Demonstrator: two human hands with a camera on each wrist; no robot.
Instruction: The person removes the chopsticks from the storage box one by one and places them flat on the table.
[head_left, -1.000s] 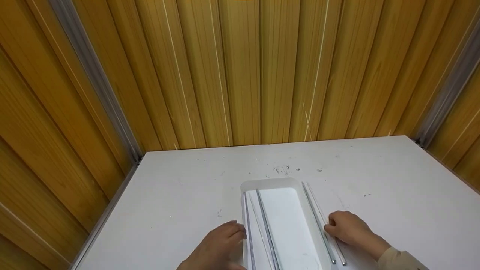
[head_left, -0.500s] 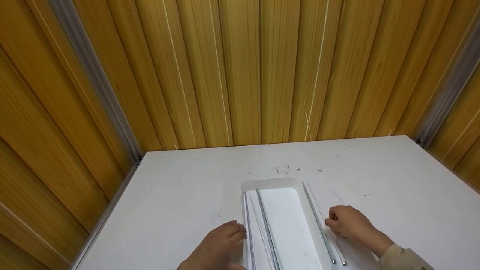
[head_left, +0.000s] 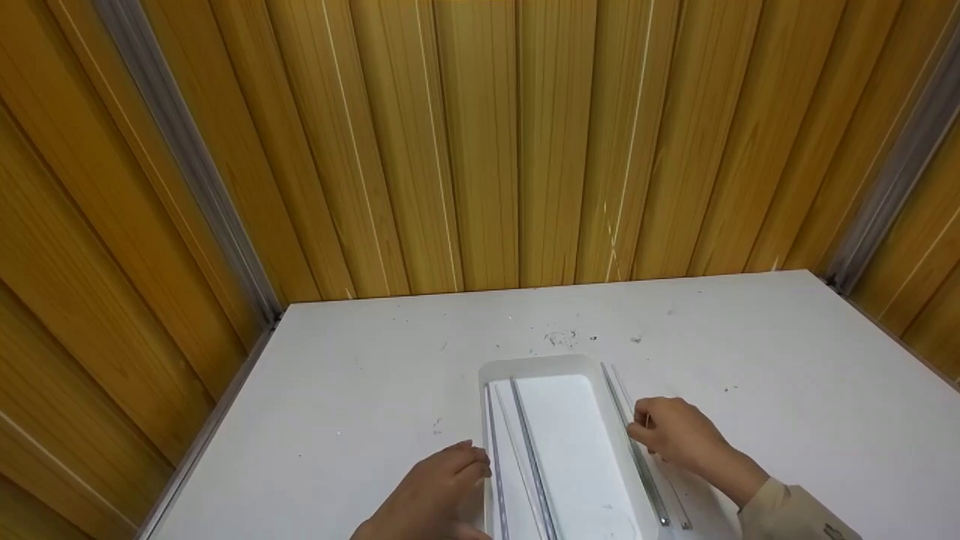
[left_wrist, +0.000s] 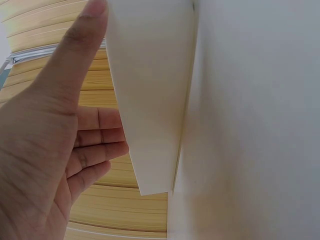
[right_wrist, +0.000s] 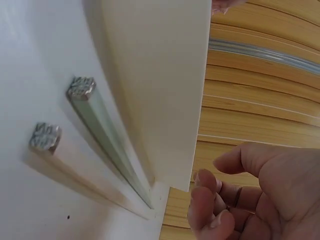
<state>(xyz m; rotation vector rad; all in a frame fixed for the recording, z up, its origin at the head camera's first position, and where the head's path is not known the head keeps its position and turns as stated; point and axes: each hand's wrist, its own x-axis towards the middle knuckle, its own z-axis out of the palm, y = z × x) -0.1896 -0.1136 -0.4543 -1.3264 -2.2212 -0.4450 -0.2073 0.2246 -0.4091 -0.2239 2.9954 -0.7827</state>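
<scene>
A white rectangular tray (head_left: 536,367) holds three chopsticks lengthwise at its left: a purplish chopstick (head_left: 495,450), a pale chopstick (head_left: 514,450) and a grey-green chopstick (head_left: 532,450). My left hand (head_left: 431,491) touches the tray's left side with fairly straight fingers and thumb at the wall (left_wrist: 150,100). Outside the right wall, a greenish chopstick (head_left: 646,480) and a pale pinkish chopstick (head_left: 681,510) lie on the table, their square patterned ends facing near. My right hand (head_left: 679,435) hovers over these two, fingers loosely curled, nothing between thumb and fingers in the right wrist view.
The white tabletop (head_left: 375,375) carries small dark marks beyond the tray. Wood-patterned panels (head_left: 480,150) stand along the back and both sides, with grey metal posts (head_left: 195,165) at the corners.
My right hand has risen a little and moved forward, then left toward the tray's right wall. My left hand stays at the tray, and the chopsticks lie as before.
</scene>
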